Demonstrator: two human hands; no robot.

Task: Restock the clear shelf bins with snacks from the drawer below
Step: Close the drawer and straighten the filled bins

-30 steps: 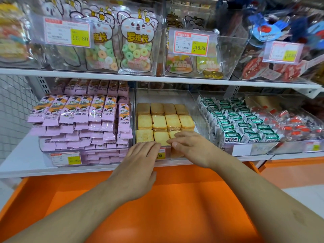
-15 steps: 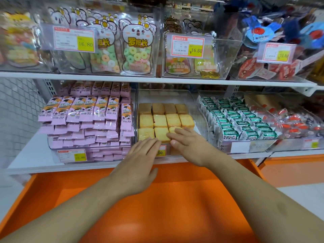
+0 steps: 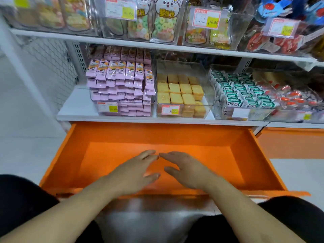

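A: What writing can you actually read on the shelves?

B: The yellow price tag (image 3: 206,19) on the upper middle bin reads 16.80. The tag (image 3: 121,9) to its left looks like the same figure, though it is blurred. The bear-shaped candy bags (image 3: 164,23) carry large Chinese characters in yellow. On the lower shelf (image 3: 78,109), the tag (image 3: 170,109) on the clear bin (image 3: 206,95) of yellow square biscuits (image 3: 175,98) ends in ".00"; the first digit is too smeared to tell. The green-and-white packets (image 3: 245,97) in the bin to the right show white Chinese lettering along their front edges.

A: And what differs from half a second ago?

B: Both hands were up at the front of the biscuit bin then. Now they have dropped away from the shelf and sit over the orange drawer (image 3: 263,163) below, and the view has tipped downward, so dark trouser knees show at the bottom corners.

A: How are the fingers?

B: The left hand (image 3: 135,174) is palm down, fingers loosely spread and released, grasping nothing. The right hand (image 3: 185,171) is the same: relaxed, slightly curved, nothing in it. The fingertips of the two hands nearly meet over the drawer floor; I cannot tell whether they touch it.

A: Where are the snacks?

B: All in the bins. The pink packets (image 3: 121,85) fill the left bin high, the biscuits sit lower in theirs. The visible drawer floor shows only orange.
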